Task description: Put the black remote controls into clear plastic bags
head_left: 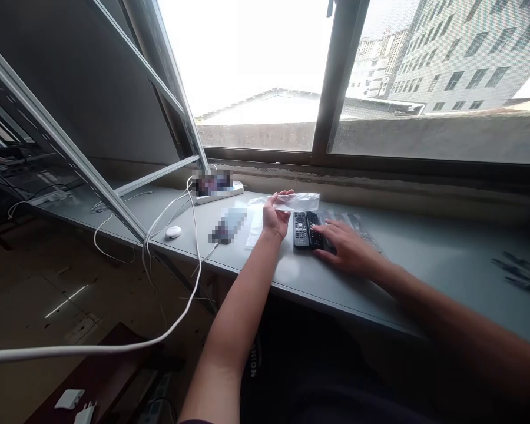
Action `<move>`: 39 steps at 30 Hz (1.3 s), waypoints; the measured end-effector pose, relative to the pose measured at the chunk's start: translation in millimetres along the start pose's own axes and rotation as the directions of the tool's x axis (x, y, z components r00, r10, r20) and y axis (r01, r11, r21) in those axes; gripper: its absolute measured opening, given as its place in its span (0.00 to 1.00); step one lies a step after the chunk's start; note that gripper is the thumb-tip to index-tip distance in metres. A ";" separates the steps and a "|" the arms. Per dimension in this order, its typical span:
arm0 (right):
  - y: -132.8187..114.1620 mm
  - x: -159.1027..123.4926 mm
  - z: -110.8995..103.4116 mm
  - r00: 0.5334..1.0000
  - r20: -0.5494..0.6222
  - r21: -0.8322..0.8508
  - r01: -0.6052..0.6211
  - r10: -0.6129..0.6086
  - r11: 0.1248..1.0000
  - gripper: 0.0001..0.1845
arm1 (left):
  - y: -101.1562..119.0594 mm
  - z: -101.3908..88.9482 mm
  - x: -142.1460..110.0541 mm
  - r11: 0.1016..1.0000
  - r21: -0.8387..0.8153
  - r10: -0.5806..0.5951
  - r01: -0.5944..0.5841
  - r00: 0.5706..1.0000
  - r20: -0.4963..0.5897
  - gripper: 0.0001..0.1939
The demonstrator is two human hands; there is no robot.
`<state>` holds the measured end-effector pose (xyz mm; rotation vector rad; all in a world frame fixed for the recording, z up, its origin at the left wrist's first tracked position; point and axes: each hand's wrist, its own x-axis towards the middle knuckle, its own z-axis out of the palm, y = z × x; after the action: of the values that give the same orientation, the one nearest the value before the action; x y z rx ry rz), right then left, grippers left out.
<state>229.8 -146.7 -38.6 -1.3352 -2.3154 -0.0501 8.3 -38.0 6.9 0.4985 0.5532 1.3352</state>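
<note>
Two black remote controls lie side by side on the grey table: a left one [300,231] and a right one [313,220]. My right hand [347,247] rests at the right remote, with its thumb and fingers closed against that remote's side and top. To the left, my left hand [277,219] is raised a little, palm up, with curled fingers pinching a clear plastic bag [302,202]. The bag stretches just behind the remotes. More clear plastic bags [355,224] lie beyond my right hand, partly hidden by it. Another pale plastic sheet [255,227] lies left of my left wrist.
A blurred-out phone-like device [232,224] with a cable lies left on the table [441,259]. Nearby are a round white object [173,232], a white power strip [223,193] and a looping white cable [197,235]. A metal frame [77,153] slants across the left. Dark strips [523,272] lie far right.
</note>
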 end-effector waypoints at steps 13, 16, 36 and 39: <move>-8.6 -0.5 1.6 0.998 0.042 0.016 0.050 -0.051 0.999 0.33 | -1.2 -1.3 2.7 0.999 -0.036 0.000 0.000 1.000 0.004 0.14; -10.5 0.5 0.6 0.997 0.023 -0.034 0.070 -0.069 0.997 0.31 | -0.9 -1.1 2.9 0.999 -0.054 -0.009 0.009 1.000 0.002 0.13; -24.6 3.3 -20.8 0.883 -0.347 0.245 -0.240 0.316 0.939 0.37 | -1.8 -3.2 5.6 0.988 -0.149 -0.040 0.032 0.998 -0.048 0.14; -25.7 5.6 -22.3 0.817 -0.332 0.544 -0.243 0.472 0.803 0.36 | -1.9 -2.8 5.8 0.987 -0.154 -0.054 0.044 0.996 -0.064 0.15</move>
<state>214.6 -161.4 -11.4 -1.3099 -1.5071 0.2942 8.8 -32.4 3.1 0.3125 0.5114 1.3395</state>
